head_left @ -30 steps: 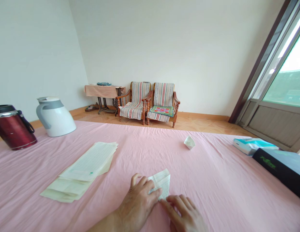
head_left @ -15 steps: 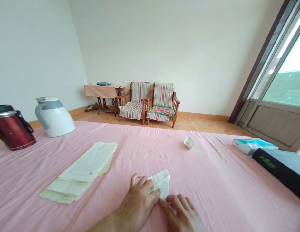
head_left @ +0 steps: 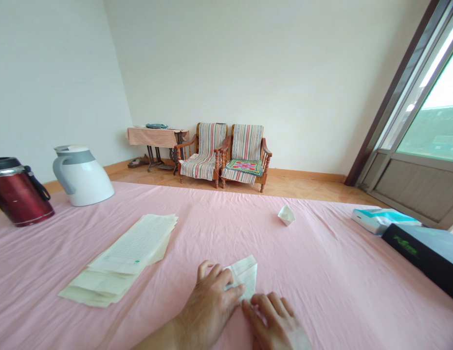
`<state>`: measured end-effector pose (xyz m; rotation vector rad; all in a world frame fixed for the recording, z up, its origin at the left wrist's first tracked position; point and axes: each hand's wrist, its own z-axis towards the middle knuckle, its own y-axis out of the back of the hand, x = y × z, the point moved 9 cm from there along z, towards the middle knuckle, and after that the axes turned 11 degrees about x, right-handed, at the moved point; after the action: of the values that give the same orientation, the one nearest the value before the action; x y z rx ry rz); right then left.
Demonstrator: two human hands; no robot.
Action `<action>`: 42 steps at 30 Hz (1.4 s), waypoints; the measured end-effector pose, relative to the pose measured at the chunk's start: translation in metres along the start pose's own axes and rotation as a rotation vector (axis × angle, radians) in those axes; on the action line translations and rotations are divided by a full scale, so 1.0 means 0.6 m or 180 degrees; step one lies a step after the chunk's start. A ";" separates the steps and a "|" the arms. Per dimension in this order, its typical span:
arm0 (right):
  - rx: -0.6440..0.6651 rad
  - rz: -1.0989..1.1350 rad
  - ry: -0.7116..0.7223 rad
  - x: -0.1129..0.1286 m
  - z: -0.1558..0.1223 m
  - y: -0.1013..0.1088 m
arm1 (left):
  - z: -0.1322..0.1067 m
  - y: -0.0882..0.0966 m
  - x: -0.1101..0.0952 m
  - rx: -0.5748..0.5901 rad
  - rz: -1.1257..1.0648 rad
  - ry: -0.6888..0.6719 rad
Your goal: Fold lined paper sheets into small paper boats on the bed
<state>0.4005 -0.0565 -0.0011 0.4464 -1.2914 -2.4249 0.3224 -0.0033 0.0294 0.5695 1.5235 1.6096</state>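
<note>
A small folded sheet of grid paper point(head_left: 247, 273) lies on the pink cloth in front of me. My left hand point(head_left: 211, 296) covers its left part, with fingers curled over it and the thumb pressed on the lower portion. At the paper's bottom corner, my right hand point(head_left: 272, 316) has its index finger and thumb close together against the edge, touching near the left thumb. The hands hide the paper's lower and left edges. Farther off to the right sits a small folded paper boat point(head_left: 286, 215).
To the left lies a stack of grid paper sheets point(head_left: 131, 250). Behind it stand a white jug point(head_left: 85, 177) and a red flask point(head_left: 20, 194). On the right are a tissue pack point(head_left: 379, 218) and a dark box point(head_left: 419, 253). Pink cloth point(head_left: 332, 272) covers the surface.
My right index fingertip has slid very slightly right along the paper's bottom edge. Otherwise the hands, the folded paper and everything around them look the same.
</note>
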 end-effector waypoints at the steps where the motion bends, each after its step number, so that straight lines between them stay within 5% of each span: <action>1: -0.0013 -0.0011 0.0041 0.001 0.000 0.000 | 0.001 0.000 0.001 0.0019 -0.0007 0.0018; 9: 0.0028 0.0058 0.0157 0.009 0.004 -0.001 | 0.004 -0.001 0.006 0.0176 -0.0119 0.0199; 13: -0.0161 0.0640 0.0058 -0.004 0.003 0.016 | 0.004 0.001 0.006 0.0140 -0.0227 0.0168; 17: 0.0239 0.1625 -0.0811 -0.065 0.007 -0.003 | 0.005 0.002 0.004 0.0070 -0.0208 0.0138; 22: 0.0614 0.2001 -0.1751 -0.140 0.021 -0.048 | 0.003 0.000 0.002 0.0006 -0.0164 0.0169; 32: 0.0764 0.1979 -0.1973 -0.178 0.067 -0.101 | 0.003 -0.005 -0.007 -0.0080 0.0109 -0.0067; 42: 0.0981 0.2085 -0.1998 -0.169 0.036 -0.077 | 0.007 -0.002 0.005 -0.0048 0.0211 -0.0383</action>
<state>0.4736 0.0288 -0.0170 -0.6376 -1.7161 -1.8475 0.3243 0.0013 0.0283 0.7023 1.4160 1.6057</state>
